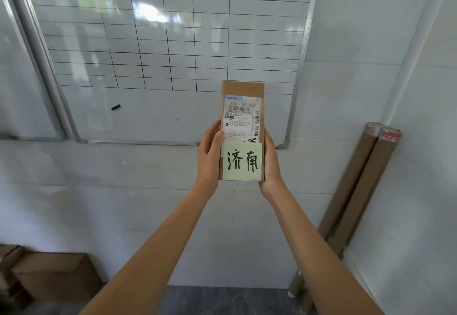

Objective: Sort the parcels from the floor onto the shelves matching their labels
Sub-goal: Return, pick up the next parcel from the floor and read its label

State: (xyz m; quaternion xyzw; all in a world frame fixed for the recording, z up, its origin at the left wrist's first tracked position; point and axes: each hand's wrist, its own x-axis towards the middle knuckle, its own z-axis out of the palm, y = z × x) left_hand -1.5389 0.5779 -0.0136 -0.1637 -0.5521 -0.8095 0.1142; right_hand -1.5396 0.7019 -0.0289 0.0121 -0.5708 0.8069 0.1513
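Fingers [218, 139] clasp parcel [242, 117] before whiteboard [173, 42], tubes [358, 191] rightward.

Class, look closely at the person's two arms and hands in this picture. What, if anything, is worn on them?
Nothing is worn. The left hand and right hand are bare: no gloves, and no rings, watch or bands show. Both forearms are uncovered as far as the picture's lower edge, with no sleeve in view.

We can't really read the small print on the shipping label [241, 119], way too tiny and soft. The left hand [209, 156] covers the parcel [243, 89]'s left edge, and the sticky note [242, 161] hides its lower front. The cardboard boxes [49, 275] and the tubes [356, 196] get cut off at the frame's edges.
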